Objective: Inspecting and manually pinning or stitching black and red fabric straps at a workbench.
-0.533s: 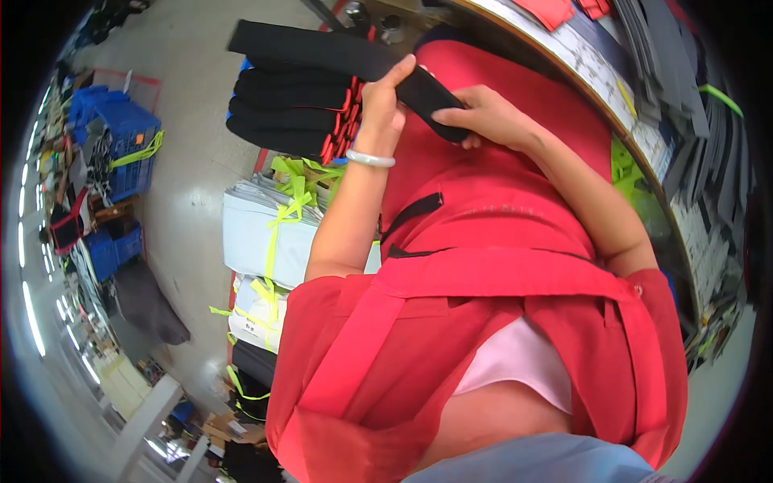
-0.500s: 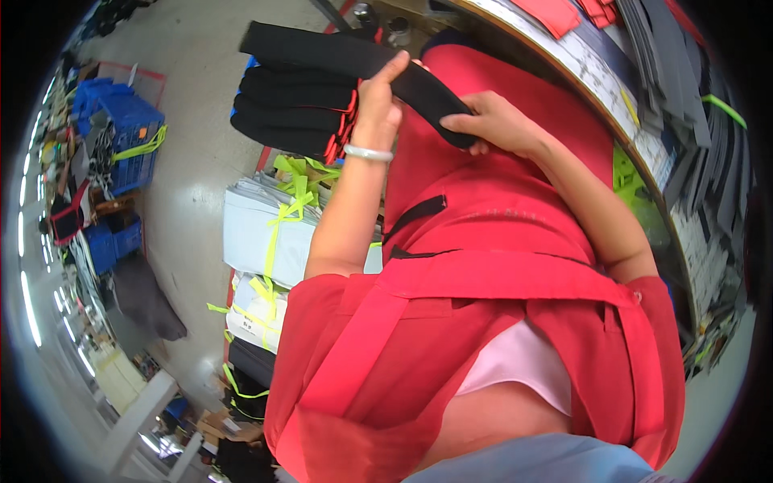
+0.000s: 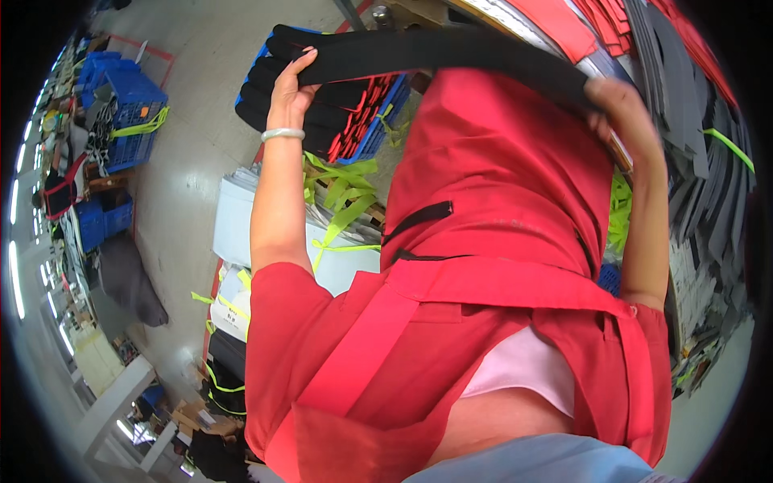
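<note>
A long, wide black fabric strip [image 3: 451, 50] stretches across in front of me, above my red apron [image 3: 499, 161]. My left hand [image 3: 295, 87], with a pale bangle on its wrist, is closed on the strip near its left part, thumb along it. My right hand [image 3: 622, 113], slightly blurred, grips the strip's right end close to the table edge. Beneath the left part of the strip sits a blue crate [image 3: 372, 143] filled with folded black pieces [image 3: 278, 101] that show red edges [image 3: 366, 113].
At the right, a worktable bears stacked grey strips [image 3: 684, 121] and red pieces [image 3: 555, 28]. Bundles of pale sheets [image 3: 237, 217] tied with yellow-green ribbon [image 3: 346, 197] stand at my left. Farther left are blue crates [image 3: 133, 113] and a dark covered heap [image 3: 129, 282].
My hands have moved far apart, the left one leftward and the right one up and right to the table edge. The strip now spans a much wider stretch between them.
</note>
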A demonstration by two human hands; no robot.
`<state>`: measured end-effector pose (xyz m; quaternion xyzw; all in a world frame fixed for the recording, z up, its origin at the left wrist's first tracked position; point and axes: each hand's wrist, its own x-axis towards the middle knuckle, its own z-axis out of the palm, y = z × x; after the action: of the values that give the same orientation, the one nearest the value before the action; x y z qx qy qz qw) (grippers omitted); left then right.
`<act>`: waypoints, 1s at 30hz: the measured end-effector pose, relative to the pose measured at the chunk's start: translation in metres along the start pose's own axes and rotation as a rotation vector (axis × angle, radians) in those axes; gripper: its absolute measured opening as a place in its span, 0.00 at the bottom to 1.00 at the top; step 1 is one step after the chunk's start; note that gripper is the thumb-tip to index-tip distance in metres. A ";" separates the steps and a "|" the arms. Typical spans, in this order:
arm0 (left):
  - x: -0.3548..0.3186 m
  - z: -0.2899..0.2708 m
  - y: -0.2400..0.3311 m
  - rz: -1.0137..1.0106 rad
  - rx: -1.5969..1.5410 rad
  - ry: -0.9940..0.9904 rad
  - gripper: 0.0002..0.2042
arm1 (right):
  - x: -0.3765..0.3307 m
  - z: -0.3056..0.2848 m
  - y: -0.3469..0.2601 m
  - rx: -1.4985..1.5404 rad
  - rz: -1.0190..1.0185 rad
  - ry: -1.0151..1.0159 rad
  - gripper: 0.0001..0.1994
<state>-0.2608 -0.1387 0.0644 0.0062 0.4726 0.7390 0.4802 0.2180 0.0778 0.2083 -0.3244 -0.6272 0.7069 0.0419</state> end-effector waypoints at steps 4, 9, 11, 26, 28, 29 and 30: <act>-0.024 0.064 -0.043 -0.072 -0.258 -0.120 0.10 | 0.015 -0.030 -0.006 0.542 -0.433 0.290 0.19; -0.089 0.113 -0.128 -0.115 -0.085 -0.178 0.15 | 0.078 0.120 0.046 0.044 -0.070 0.190 0.25; -0.106 0.139 -0.155 -0.167 -0.021 -0.189 0.17 | 0.092 0.123 0.073 0.109 -0.088 0.237 0.20; -0.069 0.146 -0.140 -0.141 0.032 -0.246 0.09 | 0.051 0.148 0.062 -0.209 -0.025 0.076 0.15; -0.068 0.145 -0.141 0.005 -0.015 -0.172 0.10 | 0.051 0.144 0.061 -0.162 0.021 0.149 0.14; -0.069 0.137 -0.141 -0.029 -0.077 -0.223 0.10 | 0.057 0.143 0.058 -0.183 0.008 0.173 0.14; -0.078 0.140 -0.149 -0.078 -0.076 -0.285 0.11 | 0.065 0.140 0.064 -0.152 -0.031 0.202 0.13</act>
<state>-0.0493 -0.0843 0.0717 0.0744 0.3714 0.7285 0.5708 0.1174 -0.0254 0.1239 -0.3864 -0.6764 0.6204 0.0910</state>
